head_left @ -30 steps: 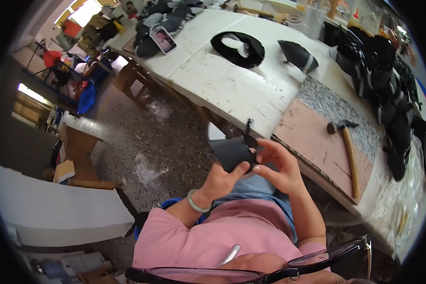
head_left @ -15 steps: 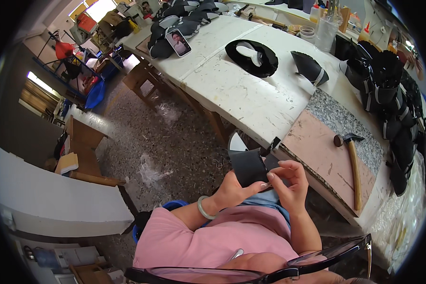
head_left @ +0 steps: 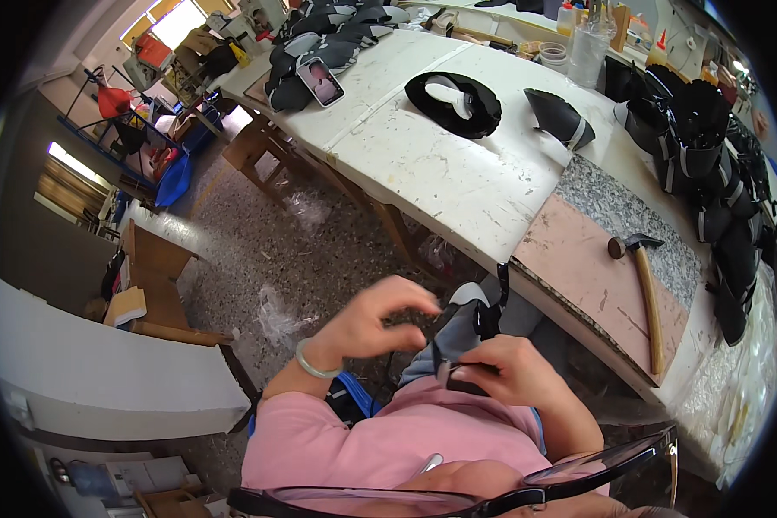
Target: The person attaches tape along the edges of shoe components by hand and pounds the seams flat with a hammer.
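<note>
A black shoe upper with a grey inner side (head_left: 459, 335) hangs over my lap, a white curved part showing at its far end. My right hand (head_left: 511, 373) pinches its near edge between thumb and bent fingers. Just left of the piece, my left hand (head_left: 382, 318) is raised, thumb and fingers apart and slightly smeared by motion. Nothing shows between those fingers, and they look separate from the upper. A light bangle (head_left: 315, 361) circles my left wrist.
On the white table (head_left: 457, 198) lie a hammer (head_left: 647, 302), a pink-brown board (head_left: 578, 276), a speckled stone slab (head_left: 630, 216), two black uppers (head_left: 419, 99) (head_left: 561, 118) and a phone (head_left: 322, 82). Black pieces (head_left: 699, 155) pile at right. A wooden stool (head_left: 250, 151) stands at left.
My left hand has let go of the black upper and moved up and left. My right hand, still gripping it, has come lower and nearer; the piece has turned, showing its grey side.
</note>
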Action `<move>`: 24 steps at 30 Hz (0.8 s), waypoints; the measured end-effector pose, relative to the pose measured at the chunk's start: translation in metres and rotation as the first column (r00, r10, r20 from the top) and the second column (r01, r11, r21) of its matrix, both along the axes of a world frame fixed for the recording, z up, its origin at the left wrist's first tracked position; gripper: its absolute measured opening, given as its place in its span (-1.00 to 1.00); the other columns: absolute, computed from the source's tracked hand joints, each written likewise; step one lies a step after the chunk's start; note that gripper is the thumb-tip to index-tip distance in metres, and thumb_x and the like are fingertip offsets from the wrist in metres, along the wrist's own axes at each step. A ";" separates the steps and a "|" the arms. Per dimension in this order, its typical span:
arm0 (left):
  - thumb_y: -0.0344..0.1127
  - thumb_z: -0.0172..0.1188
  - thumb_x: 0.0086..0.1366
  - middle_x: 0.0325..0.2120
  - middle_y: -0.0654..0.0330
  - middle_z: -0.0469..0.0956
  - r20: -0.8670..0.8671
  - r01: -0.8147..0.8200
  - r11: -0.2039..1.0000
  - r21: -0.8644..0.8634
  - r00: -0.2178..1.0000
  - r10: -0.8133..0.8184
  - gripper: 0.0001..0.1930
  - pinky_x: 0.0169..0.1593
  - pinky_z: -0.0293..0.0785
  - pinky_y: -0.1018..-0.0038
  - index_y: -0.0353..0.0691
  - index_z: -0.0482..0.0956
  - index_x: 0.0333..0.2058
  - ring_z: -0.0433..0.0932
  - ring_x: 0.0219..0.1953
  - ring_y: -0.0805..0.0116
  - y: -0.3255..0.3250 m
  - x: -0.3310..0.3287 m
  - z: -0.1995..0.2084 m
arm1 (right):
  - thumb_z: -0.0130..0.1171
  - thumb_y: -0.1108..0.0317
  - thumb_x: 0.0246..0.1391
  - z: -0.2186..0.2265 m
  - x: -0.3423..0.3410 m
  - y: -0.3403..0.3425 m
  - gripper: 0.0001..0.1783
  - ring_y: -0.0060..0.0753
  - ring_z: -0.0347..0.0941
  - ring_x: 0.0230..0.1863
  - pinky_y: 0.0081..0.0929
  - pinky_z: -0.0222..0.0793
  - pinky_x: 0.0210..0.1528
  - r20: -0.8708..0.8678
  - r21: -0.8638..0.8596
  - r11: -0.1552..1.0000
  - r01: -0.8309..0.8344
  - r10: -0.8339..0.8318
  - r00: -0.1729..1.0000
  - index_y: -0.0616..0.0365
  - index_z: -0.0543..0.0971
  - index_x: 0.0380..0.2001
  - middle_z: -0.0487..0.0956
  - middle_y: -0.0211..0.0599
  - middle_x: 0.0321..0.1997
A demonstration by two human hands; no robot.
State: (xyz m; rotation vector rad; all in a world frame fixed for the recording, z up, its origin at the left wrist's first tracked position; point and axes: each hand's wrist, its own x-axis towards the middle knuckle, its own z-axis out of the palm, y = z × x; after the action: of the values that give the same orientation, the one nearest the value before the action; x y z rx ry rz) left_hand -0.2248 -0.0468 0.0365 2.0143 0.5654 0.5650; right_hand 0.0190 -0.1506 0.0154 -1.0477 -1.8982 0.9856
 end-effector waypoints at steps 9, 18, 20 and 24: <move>-0.26 0.18 0.27 -0.34 0.17 0.61 -0.147 0.343 0.935 -0.094 0.924 -0.353 -0.82 0.35 0.02 0.01 -0.25 0.58 -0.27 0.57 -0.24 0.19 -0.010 0.010 -0.001 | 0.39 0.29 -0.08 0.009 -0.016 -0.004 -0.61 -0.16 0.55 -0.35 -0.29 0.44 -0.32 -0.071 -0.073 0.994 0.081 -0.086 0.994 0.15 0.51 -0.18 0.62 -0.19 -0.40; -0.25 0.30 0.20 -0.34 0.10 0.60 -0.076 0.284 0.915 -0.287 0.945 -0.318 -0.74 -0.17 0.46 0.39 -0.29 0.61 -0.22 0.59 -0.25 0.22 -0.018 0.005 -0.008 | 0.36 0.30 -0.04 0.010 -0.013 0.000 -0.81 -0.20 0.52 -0.43 -0.37 0.41 -0.39 -0.082 -0.024 0.999 0.039 -0.041 0.996 0.21 0.62 -0.46 0.59 -0.22 -0.43; -0.21 0.32 0.17 -0.37 0.15 0.61 -0.126 0.321 0.923 -0.213 0.928 -0.351 -0.73 -0.22 0.44 0.41 -0.26 0.62 -0.24 0.56 -0.29 0.25 -0.021 0.007 -0.004 | 0.35 0.32 -0.03 0.010 -0.014 -0.001 -0.81 -0.20 0.51 -0.44 -0.39 0.40 -0.41 -0.158 -0.060 0.998 0.020 -0.029 0.987 0.23 0.63 -0.47 0.57 -0.22 -0.46; -0.22 0.33 0.16 -0.41 0.20 0.61 -0.170 0.358 0.928 -0.106 0.913 -0.371 -0.76 -0.30 0.40 0.42 -0.23 0.62 -0.27 0.52 -0.37 0.28 -0.020 0.011 -0.007 | 0.30 0.39 -0.02 0.007 -0.014 -0.003 -0.86 -0.20 0.51 -0.45 -0.38 0.39 -0.42 -0.128 -0.037 0.999 -0.013 0.008 0.992 0.27 0.61 -0.48 0.54 -0.20 -0.50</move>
State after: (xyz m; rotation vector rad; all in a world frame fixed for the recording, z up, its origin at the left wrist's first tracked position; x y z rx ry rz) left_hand -0.2139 -0.0670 0.0290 2.0480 0.2998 0.1263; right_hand 0.0052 -0.1532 0.0228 -0.9731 -1.7883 1.0723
